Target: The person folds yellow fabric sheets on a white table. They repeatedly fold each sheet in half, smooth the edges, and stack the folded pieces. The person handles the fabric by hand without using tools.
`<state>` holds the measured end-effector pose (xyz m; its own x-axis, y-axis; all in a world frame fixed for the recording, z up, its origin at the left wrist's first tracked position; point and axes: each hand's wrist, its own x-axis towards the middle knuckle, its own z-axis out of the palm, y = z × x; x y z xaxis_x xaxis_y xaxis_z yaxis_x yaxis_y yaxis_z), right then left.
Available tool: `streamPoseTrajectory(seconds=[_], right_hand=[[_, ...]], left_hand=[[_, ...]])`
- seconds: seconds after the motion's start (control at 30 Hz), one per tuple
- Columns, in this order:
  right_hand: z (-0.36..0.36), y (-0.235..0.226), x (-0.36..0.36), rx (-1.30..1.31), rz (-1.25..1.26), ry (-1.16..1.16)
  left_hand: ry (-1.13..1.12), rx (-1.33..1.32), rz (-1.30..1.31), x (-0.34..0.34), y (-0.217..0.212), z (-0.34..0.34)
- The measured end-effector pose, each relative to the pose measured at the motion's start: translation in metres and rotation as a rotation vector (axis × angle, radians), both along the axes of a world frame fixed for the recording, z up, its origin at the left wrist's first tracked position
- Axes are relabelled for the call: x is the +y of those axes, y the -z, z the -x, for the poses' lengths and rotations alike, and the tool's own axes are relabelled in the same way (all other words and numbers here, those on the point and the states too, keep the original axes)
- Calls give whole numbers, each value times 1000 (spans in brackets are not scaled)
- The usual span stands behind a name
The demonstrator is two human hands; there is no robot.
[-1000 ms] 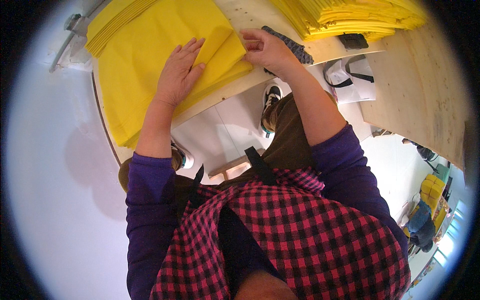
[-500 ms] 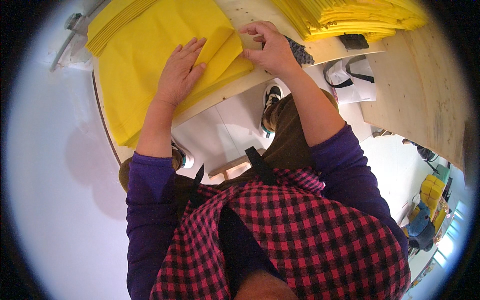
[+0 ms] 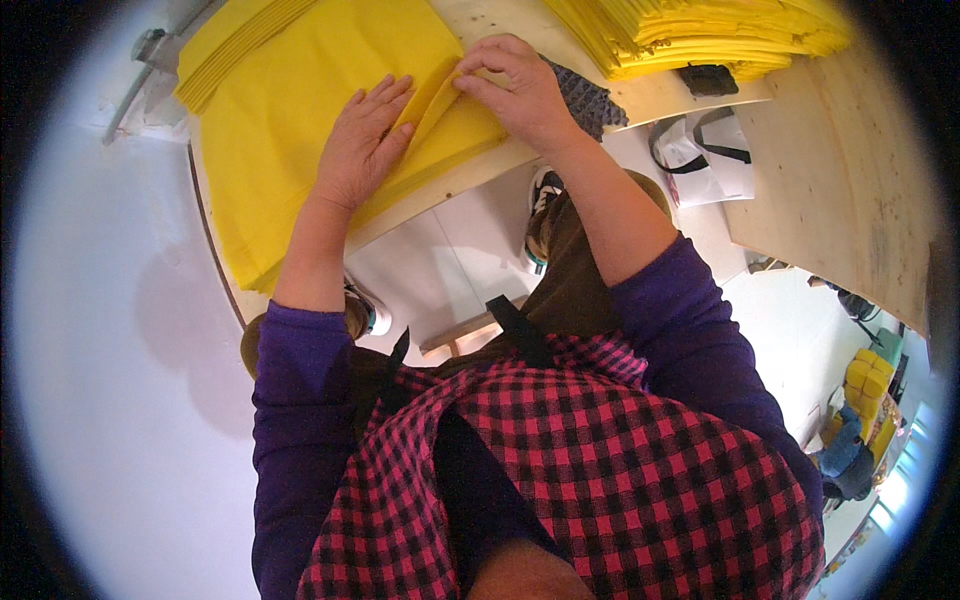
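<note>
Yellow cloth (image 3: 300,130) spreads across the upper left of the frame, lying on the wooden table (image 3: 470,175) and hanging a little over its near edge. A fold of that cloth rises as a ridge near the top centre, and that is where both hands meet. The left hand (image 3: 362,145) lies palm down on the cloth just left of the ridge, fingers spread and flat, its grip open and pressing rather than holding. The right hand (image 3: 520,90) comes in from the right, its grip pinching the raised edge of the yellow cloth between thumb and fingertips, the folded flap running down from the pinch toward the table's edge.

Just right of the right hand, a dark, textured grey piece (image 3: 590,100) pokes out from under the wrist on the table. Further out, in the upper right, a tall stack of yellow sheets (image 3: 700,35) sits on the table, with a small black object (image 3: 708,80) right below it. Along the top left, another layered bundle of yellow (image 3: 235,50) runs beside the main cloth.

Below the table edge, the white floor (image 3: 450,250) shows a shoe (image 3: 540,215) and a white bag with black straps (image 3: 705,155). In the lower half, purple sleeves (image 3: 690,340) and a red and black checked apron (image 3: 620,470) fill the frame.
</note>
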<state>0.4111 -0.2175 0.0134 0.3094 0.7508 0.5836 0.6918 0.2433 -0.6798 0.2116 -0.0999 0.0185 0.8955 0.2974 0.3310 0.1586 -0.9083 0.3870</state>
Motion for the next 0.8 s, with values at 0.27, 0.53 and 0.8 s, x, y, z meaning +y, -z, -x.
streamPoseTrajectory(seconds=[0.27, 0.53, 0.8], right_hand=[[2, 1, -1, 62, -1, 36], [0, 0, -6, 91, -15, 2], [-1, 0, -7, 123, 6, -30]], left_hand=[[43, -4, 36, 3, -1, 2], [41, 25, -12, 1, -5, 2], [41, 40, -8, 2, -4, 2]])
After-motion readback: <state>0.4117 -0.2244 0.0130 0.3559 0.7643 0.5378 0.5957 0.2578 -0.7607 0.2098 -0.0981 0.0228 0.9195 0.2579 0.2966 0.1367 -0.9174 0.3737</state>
